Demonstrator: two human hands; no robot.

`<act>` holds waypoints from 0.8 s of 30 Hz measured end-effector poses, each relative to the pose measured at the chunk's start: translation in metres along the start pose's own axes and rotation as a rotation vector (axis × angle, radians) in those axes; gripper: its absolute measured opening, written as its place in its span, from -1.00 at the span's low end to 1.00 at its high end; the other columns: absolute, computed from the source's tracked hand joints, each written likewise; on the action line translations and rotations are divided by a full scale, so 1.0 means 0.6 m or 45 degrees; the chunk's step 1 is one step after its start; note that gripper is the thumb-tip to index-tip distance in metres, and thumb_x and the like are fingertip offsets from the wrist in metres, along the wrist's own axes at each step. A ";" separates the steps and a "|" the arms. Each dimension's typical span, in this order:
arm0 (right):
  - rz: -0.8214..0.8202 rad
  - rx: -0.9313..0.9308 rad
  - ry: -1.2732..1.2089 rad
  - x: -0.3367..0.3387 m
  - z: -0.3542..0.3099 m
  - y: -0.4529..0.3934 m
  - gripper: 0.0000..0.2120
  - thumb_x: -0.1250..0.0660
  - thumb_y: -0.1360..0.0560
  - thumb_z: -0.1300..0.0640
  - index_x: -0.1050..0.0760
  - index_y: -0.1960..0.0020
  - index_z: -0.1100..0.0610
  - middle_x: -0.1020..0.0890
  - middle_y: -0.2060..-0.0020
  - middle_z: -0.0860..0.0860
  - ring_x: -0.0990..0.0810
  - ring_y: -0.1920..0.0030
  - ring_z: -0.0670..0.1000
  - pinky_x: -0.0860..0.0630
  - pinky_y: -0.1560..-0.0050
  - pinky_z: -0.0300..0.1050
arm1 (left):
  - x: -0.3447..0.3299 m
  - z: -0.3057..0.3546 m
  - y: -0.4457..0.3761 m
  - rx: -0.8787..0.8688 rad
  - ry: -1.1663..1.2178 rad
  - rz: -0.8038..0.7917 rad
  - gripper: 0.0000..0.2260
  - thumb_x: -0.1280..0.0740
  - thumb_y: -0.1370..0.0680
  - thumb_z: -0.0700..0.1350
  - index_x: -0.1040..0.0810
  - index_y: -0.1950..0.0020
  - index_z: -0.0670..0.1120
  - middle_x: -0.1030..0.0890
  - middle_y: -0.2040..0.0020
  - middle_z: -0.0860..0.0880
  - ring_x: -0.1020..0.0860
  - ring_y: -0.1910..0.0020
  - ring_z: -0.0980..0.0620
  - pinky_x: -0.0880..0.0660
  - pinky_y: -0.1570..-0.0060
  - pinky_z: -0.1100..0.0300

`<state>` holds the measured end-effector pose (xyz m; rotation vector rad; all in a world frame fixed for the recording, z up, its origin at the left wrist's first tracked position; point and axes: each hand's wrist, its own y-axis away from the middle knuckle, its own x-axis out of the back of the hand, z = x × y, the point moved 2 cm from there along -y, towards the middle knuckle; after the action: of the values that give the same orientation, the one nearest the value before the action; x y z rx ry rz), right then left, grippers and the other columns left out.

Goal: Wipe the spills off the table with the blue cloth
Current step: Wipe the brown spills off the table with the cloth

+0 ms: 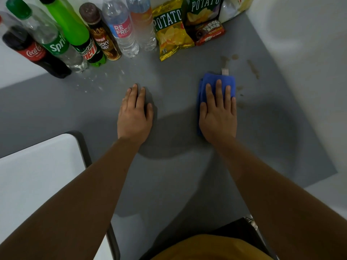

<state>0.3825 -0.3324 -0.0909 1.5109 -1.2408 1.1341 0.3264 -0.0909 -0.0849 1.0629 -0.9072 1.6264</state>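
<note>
A folded blue cloth (228,81) lies on the grey table (169,76), right of centre, with a small white tag at its far edge. My right hand (217,113) rests flat on top of it, fingers spread, palm pressing down. Brownish spill marks (253,69) streak the table beyond and to the right of the cloth, with smaller spots (240,89) beside it. Clear droplets (93,81) dot the surface in front of the bottles. My left hand (135,111) lies flat and empty on the bare table, to the left of the cloth.
Along the far edge stand several bottles: Coca-Cola (32,51), Sprite (54,42), Mountain Dew (80,36), a brown drink and two water bottles (122,29). Potato chip bags (170,30) and a red snack pack (208,32) stand right of them. A white chair (37,175) sits at lower left.
</note>
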 end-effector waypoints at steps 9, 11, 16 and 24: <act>-0.013 0.061 -0.032 -0.022 -0.068 0.037 -0.43 0.10 -0.69 -0.14 0.07 -0.67 -0.06 0.09 -0.67 -0.02 0.18 -0.65 0.11 0.15 -0.62 0.15 | -0.005 0.002 0.000 0.011 -0.061 0.012 -0.52 -0.11 -0.71 0.01 -0.27 -0.60 -0.15 -0.24 -0.61 -0.16 -0.19 -0.59 -0.17 -0.18 -0.56 -0.09; -0.021 0.103 -0.033 -0.020 -0.064 0.018 -0.44 0.12 -0.69 -0.15 0.07 -0.67 -0.08 0.08 -0.67 -0.04 0.17 -0.65 0.10 0.13 -0.62 0.15 | -0.004 0.003 0.001 0.012 -0.068 0.010 -0.52 -0.11 -0.71 0.02 -0.27 -0.60 -0.15 -0.25 -0.61 -0.17 -0.20 -0.59 -0.17 -0.19 -0.56 -0.08; -0.006 0.171 -0.045 -0.012 -0.047 -0.016 -0.46 0.11 -0.69 -0.12 0.02 -0.66 -0.10 0.03 -0.66 -0.04 0.13 -0.65 0.08 0.09 -0.62 0.13 | 0.004 0.009 0.000 0.026 -0.075 -0.025 -0.53 -0.11 -0.72 0.00 -0.25 -0.61 -0.15 -0.23 -0.62 -0.16 -0.16 -0.61 -0.16 -0.14 -0.57 -0.06; -0.021 0.085 -0.072 0.004 0.002 -0.030 -0.46 0.13 -0.70 -0.12 0.05 -0.66 -0.12 0.06 -0.66 -0.06 0.16 -0.65 0.06 0.12 -0.63 0.12 | 0.009 0.043 -0.007 0.107 0.058 -0.020 -0.55 -0.15 -0.70 -0.06 -0.30 -0.58 -0.17 -0.24 -0.61 -0.19 -0.17 -0.60 -0.18 -0.14 -0.57 -0.08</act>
<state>0.4007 -0.3316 -0.0899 1.6104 -1.2368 1.1390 0.3356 -0.1115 -0.0707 1.0831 -0.8047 1.6813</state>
